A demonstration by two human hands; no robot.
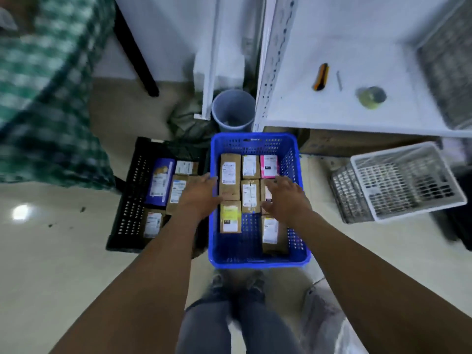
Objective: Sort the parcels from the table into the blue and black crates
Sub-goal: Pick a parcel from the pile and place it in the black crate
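– Down on the floor by the feet, which crate are the hands over?

– Over the blue crate (pixel 255 137). It sits just right of the black crate (pixel 125 200), their walls close together. Both hold parcels (pixel 250 195) lying flat, labels up.

– And the hands themselves?

– The left hand (pixel 200 194) is spread with straight fingers across the crate's left rim, its fingertips at the edge of the tall brown parcel (pixel 229 175). The right hand (pixel 287 198) is palm down, fingers and thumb splayed over a half-hidden parcel (pixel 267 194) in the right column, just below the pink parcel (pixel 269 166). Neither is wrapped round anything I can see. Whether the right palm actually presses down, I cannot tell.

– So what's the step, as you read it?

– Squaring up the rows, I'd say. Do it with flat fingers from both sides, so the columns close up without a parcel tipping or riding onto its neighbour. Keep every label facing up.

– Where should the next one go?

– Probably the bare blue patch at the front middle, between the yellow-labelled parcel (pixel 230 217) and the front-right parcel (pixel 272 235). Closing the gaps first keeps that slot usable.

– Anything else near?

– The desk (pixel 357 34), up on the right, carries a knife (pixel 321 76) and a tape roll (pixel 371 97).
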